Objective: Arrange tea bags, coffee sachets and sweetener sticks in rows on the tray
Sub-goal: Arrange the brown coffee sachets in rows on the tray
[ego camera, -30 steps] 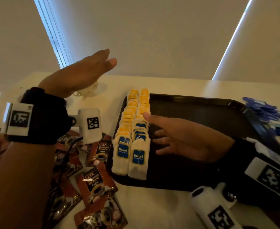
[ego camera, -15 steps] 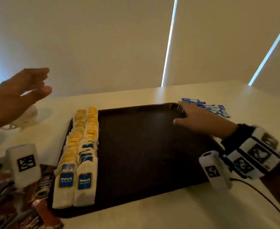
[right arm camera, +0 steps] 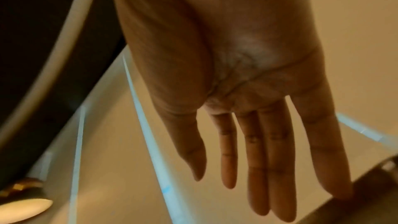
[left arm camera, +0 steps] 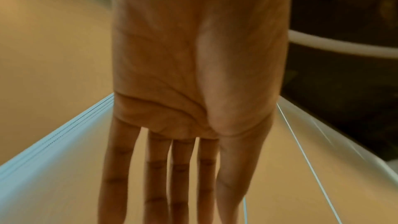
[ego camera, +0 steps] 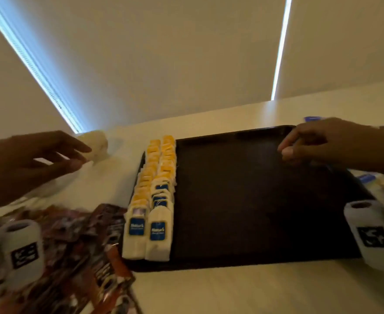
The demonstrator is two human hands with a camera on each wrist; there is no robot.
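Note:
A dark tray [ego camera: 243,200] lies on the pale table. Two rows of white tea bags [ego camera: 157,200] with yellow or blue labels run along its left side. Brown coffee sachets [ego camera: 84,245] are heaped on the table left of the tray. Blue sweetener sticks [ego camera: 365,177] lie beyond the tray's right edge, mostly hidden by my right arm. My left hand [ego camera: 82,155] hovers left of the tray with straight fingers [left arm camera: 157,176], holding nothing. My right hand [ego camera: 285,152] hangs over the tray's far right corner; the right wrist view shows its fingers [right arm camera: 258,159] extended and empty.
A white cup [ego camera: 96,143] stands on the table just beyond my left fingertips. White wrist cameras [ego camera: 23,252] [ego camera: 372,234] with black markers stick out at both lower sides. A wall with bright window slits rises behind the table.
My right hand left the tea bag rows and moved across the tray to its far right corner. My left hand stayed raised on the left and sank a little toward the cup.

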